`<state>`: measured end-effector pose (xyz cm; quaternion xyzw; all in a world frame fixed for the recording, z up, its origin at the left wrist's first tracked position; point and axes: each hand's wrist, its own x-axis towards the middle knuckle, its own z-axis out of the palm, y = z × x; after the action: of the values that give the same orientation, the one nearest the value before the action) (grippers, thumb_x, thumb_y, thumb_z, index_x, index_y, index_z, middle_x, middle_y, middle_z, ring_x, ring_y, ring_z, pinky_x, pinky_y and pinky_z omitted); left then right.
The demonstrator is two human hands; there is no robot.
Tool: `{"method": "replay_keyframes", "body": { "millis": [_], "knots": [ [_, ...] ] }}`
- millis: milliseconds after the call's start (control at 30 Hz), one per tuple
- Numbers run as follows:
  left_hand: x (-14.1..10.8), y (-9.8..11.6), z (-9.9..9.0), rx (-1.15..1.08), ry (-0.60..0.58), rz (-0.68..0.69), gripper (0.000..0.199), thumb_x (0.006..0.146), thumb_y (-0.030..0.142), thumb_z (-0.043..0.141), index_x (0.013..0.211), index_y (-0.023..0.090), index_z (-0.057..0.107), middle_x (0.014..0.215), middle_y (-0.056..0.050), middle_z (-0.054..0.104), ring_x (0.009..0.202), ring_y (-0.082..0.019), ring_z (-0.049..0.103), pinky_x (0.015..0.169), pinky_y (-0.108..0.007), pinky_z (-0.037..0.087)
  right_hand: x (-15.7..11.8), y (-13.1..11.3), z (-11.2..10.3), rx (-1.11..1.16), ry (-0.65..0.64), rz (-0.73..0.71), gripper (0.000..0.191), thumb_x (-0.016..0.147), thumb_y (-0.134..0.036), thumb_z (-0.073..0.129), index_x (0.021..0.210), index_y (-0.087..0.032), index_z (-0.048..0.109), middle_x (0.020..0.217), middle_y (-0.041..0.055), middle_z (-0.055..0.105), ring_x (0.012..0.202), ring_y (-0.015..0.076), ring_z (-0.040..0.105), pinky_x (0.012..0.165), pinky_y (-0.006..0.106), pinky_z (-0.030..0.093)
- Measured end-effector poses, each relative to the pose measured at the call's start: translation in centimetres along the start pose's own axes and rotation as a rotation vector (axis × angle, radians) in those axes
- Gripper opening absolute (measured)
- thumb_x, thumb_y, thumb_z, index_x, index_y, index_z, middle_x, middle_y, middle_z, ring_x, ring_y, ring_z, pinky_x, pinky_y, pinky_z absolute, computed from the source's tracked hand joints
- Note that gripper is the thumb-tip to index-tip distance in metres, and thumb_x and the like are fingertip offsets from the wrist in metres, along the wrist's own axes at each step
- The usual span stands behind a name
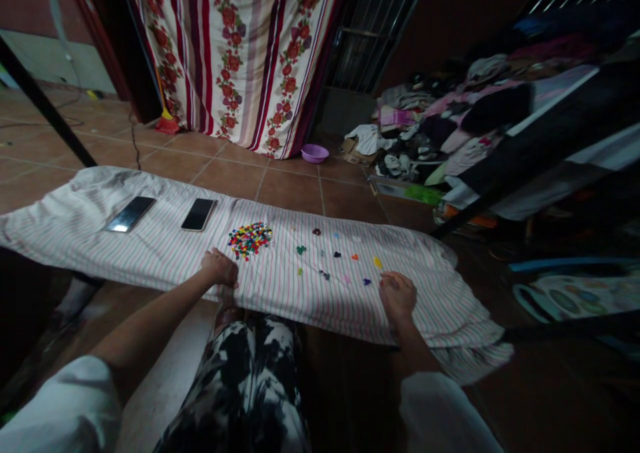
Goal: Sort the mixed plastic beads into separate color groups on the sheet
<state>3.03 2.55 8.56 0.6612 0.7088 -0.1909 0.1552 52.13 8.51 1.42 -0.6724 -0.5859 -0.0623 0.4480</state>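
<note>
A pile of small multicoloured beads point(250, 240) lies on a striped cloth point(280, 293). My left hand point(220, 268) rests on the cloth just below the pile, its fingers curled in; whatever they may hold is hidden. To the right, small groups sorted by colour are spread out, among them green beads point(301, 249), orange beads point(355, 257), dark blue beads point(367, 282) and pink beads point(347, 279). My right hand point(399, 294) is closed beside the yellow beads point(377, 262), fingertips close below them. A red spot shows at its fingertips, too small to name.
Two phones lie on the cloth's left part, a larger phone point(131, 214) and a smaller phone point(199, 214). Beyond the cloth are a purple basin point(315, 153), a floral curtain point(240, 60) and a heap of clothes point(450, 120). Dark metal bars rise at both ends.
</note>
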Motion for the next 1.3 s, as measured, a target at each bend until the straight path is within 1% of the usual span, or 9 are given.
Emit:
{"method": "replay_keyframes", "body": {
  "millis": [67,133,267,367,500,600,733,1000,1300],
  "knots": [
    [-0.2,0.1,-0.2,0.047,-0.023,-0.039,0.089,0.061,0.062,0.068,0.129,0.006,0.054,0.139,-0.036,0.038,0.125,-0.048,0.042,0.092,-0.048,0.039,0.4,-2.3,0.4,0.002,0.031,-0.01,0.026,0.07,-0.029,0.047,0.077,-0.016,0.068,0.08,0.0107,0.065,0.08,0.0235,0.058,0.081,0.04,0.045],
    [-0.5,0.3,-0.5,0.061,-0.032,-0.052,0.093,0.063,0.062,0.066,0.133,0.004,0.049,0.14,-0.036,0.036,0.125,-0.048,0.043,0.092,-0.047,0.04,0.4,-5.7,1.4,0.052,-0.019,-0.031,0.03,0.074,-0.032,0.046,0.086,-0.016,0.069,0.081,0.0099,0.064,0.078,0.0221,0.057,0.077,0.037,0.046],
    [-1.0,0.3,-0.7,0.056,-0.024,-0.033,0.094,0.065,0.061,0.065,0.134,0.0,0.046,0.139,-0.037,0.037,0.125,-0.047,0.042,0.093,-0.047,0.04,-1.0,-14.1,4.9,0.246,-0.298,-0.182,0.028,0.08,-0.032,0.046,0.091,-0.018,0.068,0.081,0.006,0.062,0.075,0.0179,0.057,0.073,0.031,0.047],
    [-1.2,0.3,-0.7,0.041,-0.006,-0.047,0.098,0.064,0.061,0.065,0.136,-0.002,0.043,0.141,-0.038,0.034,0.126,-0.048,0.04,0.094,-0.048,0.039,-2.8,-19.7,8.1,0.326,-0.531,-0.282,0.023,0.082,-0.025,0.049,0.093,-0.02,0.069,0.085,0.0046,0.061,0.074,0.0156,0.058,0.071,0.027,0.047],
    [-1.4,0.3,-0.7,0.021,0.017,-0.057,0.104,0.063,0.061,0.066,0.138,-0.005,0.038,0.142,-0.038,0.033,0.126,-0.049,0.04,0.092,-0.047,0.041,-4.6,-24.5,12.0,0.298,-0.714,-0.363,0.025,0.083,-0.014,0.048,0.097,-0.021,0.068,0.095,0.0042,0.06,0.082,0.0145,0.058,0.079,0.027,0.047],
    [-1.3,0.2,-0.5,0.031,0.034,-0.052,0.102,0.066,0.06,0.065,0.139,-0.005,0.036,0.141,-0.037,0.034,0.125,-0.048,0.041,0.09,-0.047,0.041,-5.1,-26.2,14.1,0.206,-0.776,-0.38,0.028,0.083,-0.009,0.049,0.1,-0.022,0.067,0.102,0.0047,0.06,0.092,0.0154,0.058,0.085,0.027,0.046],
    [-1.0,0.1,0.1,0.046,0.067,-0.065,0.101,0.068,0.063,0.061,0.137,-0.007,0.037,0.142,-0.038,0.032,0.125,-0.047,0.041,0.089,-0.044,0.04,-5.4,-27.0,15.4,0.06,-0.841,-0.38,0.033,0.082,-0.005,0.048,0.102,-0.022,0.067,0.107,0.006,0.059,0.101,0.0174,0.056,0.089,0.028,0.044],
    [-1.1,0.2,-0.1,0.052,0.074,-0.073,0.111,0.062,0.066,0.068,0.135,-0.012,0.037,0.14,-0.041,0.03,0.125,-0.048,0.041,0.087,-0.042,0.04,-5.6,-27.8,16.0,-0.111,-0.866,-0.349,0.029,0.088,-0.013,0.046,0.109,-0.023,0.063,0.11,0.0071,0.056,0.095,0.0178,0.056,0.08,0.028,0.043],
    [-0.9,0.0,0.1,0.014,0.06,-0.077,0.11,0.063,0.065,0.066,0.137,-0.011,0.035,0.14,-0.039,0.034,0.126,-0.048,0.039,0.091,-0.044,0.04,-5.6,-27.9,15.6,0.005,-0.771,-0.372,0.017,0.09,-0.02,0.048,0.099,-0.024,0.061,0.105,0.0042,0.058,0.095,0.0158,0.056,0.079,0.026,0.043]
  ]
}}
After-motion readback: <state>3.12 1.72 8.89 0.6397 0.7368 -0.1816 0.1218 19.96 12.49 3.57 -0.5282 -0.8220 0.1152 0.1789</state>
